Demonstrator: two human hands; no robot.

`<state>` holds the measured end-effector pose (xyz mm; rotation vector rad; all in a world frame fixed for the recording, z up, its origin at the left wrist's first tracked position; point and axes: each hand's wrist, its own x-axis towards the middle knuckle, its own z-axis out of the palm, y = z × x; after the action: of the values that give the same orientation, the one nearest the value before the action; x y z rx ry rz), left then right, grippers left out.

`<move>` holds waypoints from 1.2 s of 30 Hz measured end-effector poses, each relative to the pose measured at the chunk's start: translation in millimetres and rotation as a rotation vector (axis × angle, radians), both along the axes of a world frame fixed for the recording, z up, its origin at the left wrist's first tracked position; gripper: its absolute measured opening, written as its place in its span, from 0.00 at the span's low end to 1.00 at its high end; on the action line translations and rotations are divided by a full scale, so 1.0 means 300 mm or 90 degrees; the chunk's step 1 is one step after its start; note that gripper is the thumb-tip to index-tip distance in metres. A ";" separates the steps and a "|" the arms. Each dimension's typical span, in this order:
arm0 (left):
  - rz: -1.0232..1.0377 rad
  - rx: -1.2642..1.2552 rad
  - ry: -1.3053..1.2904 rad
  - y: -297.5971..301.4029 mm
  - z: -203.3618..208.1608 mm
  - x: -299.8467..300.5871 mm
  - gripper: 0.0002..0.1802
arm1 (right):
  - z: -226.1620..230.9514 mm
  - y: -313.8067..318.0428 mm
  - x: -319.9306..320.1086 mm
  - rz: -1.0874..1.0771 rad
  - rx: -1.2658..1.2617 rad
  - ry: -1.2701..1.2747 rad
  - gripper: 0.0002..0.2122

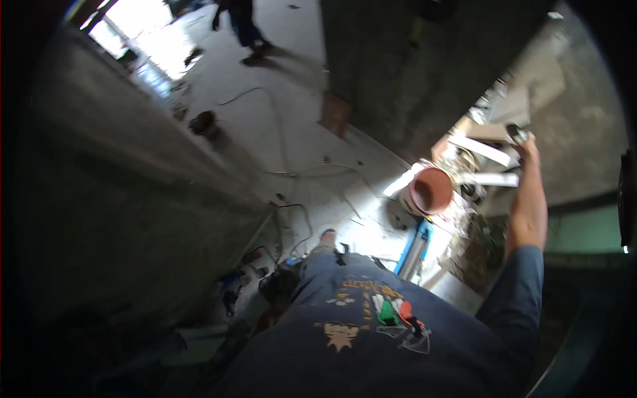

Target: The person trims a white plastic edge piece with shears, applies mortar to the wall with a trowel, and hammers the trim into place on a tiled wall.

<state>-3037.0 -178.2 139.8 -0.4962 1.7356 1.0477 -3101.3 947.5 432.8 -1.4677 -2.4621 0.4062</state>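
Observation:
My right arm reaches out to the right, toward a heap of scraps against the wall. At its end my right hand (526,145) is closed around a small dark object (515,133), blurred and too small to name. Pale flat strips (479,150) lie just beside and below that hand. Left of them stands a pinkish bucket (419,199) with its open top toward me. My left hand is out of the picture.
A long blue and grey tool (415,251) lies on the floor near my body. Cables (285,174) snake across the pale floor. A brown container (203,123) stands farther left. Another person (244,30) is at the far end. Grey walls (133,199) rise on both sides.

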 end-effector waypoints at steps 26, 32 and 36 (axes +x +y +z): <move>-0.093 0.106 0.046 0.027 -0.216 -0.780 0.08 | -0.029 0.019 -0.047 -0.043 -0.409 0.305 0.29; -0.093 -0.022 0.105 0.132 0.010 -0.853 0.15 | -0.071 -0.039 -0.145 -0.036 -0.455 0.270 0.26; -0.144 0.092 0.195 0.164 -0.171 -0.897 0.14 | 0.121 0.060 -0.113 0.184 -0.543 0.583 0.28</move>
<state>-3306.1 -129.1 88.6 -0.0455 1.9121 1.1183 -3135.3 965.6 469.1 -0.7624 -1.7396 1.8570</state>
